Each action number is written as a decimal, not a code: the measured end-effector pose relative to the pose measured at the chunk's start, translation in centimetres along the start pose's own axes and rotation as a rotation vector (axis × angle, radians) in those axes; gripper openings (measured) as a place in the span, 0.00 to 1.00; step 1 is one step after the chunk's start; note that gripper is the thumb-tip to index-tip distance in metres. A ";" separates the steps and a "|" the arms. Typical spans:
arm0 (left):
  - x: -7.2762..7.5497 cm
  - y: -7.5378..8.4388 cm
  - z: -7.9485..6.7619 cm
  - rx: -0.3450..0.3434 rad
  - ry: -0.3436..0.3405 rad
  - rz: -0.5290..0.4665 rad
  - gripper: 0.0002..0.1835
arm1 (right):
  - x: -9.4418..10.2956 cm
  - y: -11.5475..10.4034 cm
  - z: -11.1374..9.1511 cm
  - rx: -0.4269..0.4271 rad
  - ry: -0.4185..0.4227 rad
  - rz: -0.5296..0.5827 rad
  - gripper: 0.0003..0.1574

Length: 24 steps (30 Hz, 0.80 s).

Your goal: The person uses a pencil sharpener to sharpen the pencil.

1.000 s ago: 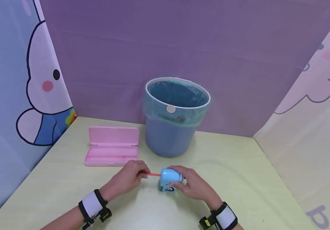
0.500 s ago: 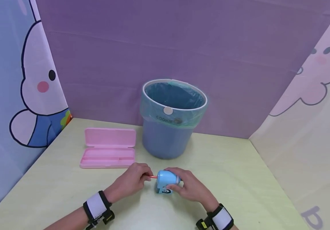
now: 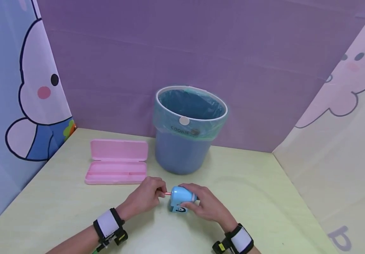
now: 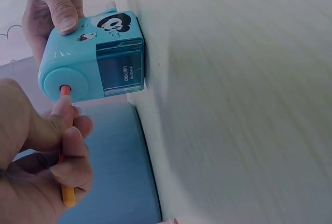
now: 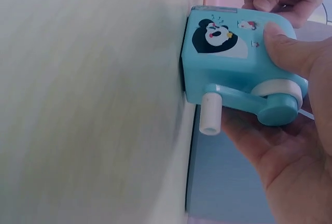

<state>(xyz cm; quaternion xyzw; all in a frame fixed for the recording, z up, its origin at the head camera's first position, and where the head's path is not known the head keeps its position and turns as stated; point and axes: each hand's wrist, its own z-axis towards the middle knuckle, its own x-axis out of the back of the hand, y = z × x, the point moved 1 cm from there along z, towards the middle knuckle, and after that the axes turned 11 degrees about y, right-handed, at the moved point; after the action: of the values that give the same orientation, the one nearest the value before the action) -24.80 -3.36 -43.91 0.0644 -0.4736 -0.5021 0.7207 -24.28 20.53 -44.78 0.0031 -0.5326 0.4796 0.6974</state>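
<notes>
A light-blue crank pencil sharpener (image 3: pixel 180 195) with a panda picture stands on the table. My right hand (image 3: pixel 206 203) grips it from the right, thumb on the near side and fingers over the far side. Its crank (image 5: pixel 238 98) with a white knob shows in the right wrist view, untouched by the fingers. From the left, my left hand (image 3: pixel 147 194) pinches an orange pencil (image 4: pixel 65 92), whose front end sits in the sharpener's round hole. The yellow rear end of the pencil pokes out below the curled fingers in the left wrist view. The pencil's tip is hidden inside.
An open pink pencil case (image 3: pixel 115 173) lies at the back left, close to the left hand. Behind the hands stands a blue bin (image 3: pixel 182 151) with a bag liner. Cloth walls (image 3: pixel 201 42) border the table (image 3: pixel 249 183).
The left hand has come closer to the sharpener, so less of the pencil shows between them. The right hand keeps its grip. The whole head view has shifted slightly.
</notes>
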 end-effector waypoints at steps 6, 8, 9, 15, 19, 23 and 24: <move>0.4 -0.1 -0.3 0.030 -0.016 0.019 0.11 | -0.6 -0.3 0.3 -0.025 0.005 0.022 0.31; 0.5 -0.2 -0.3 0.028 -0.019 0.032 0.11 | -0.7 -0.3 0.4 -0.031 0.000 0.030 0.31; 0.6 -0.2 -0.2 0.027 -0.023 0.035 0.11 | -0.7 -0.3 0.5 -0.034 -0.002 0.035 0.31; 1.1 0.1 0.0 0.019 -0.078 0.069 0.09 | -0.4 0.0 0.6 -0.075 -0.036 0.056 0.33; 2.1 0.4 0.2 0.045 -0.148 0.121 0.04 | 0.2 -0.2 0.8 -0.109 -0.107 0.071 0.44; 3.5 0.9 1.1 0.105 -0.235 0.169 0.19 | 1.9 -0.1 0.9 -0.127 -0.078 0.127 0.45; 3.7 1.2 1.5 0.117 -0.258 0.176 0.23 | 2.5 0.0 1.0 -0.126 -0.050 0.136 0.43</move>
<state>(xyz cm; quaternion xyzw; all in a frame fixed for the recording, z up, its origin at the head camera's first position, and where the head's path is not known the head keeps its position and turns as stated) -24.99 -5.09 -40.17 -0.0004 -0.5944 -0.4125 0.6903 -25.05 21.67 -42.45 -0.0649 -0.5781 0.4910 0.6485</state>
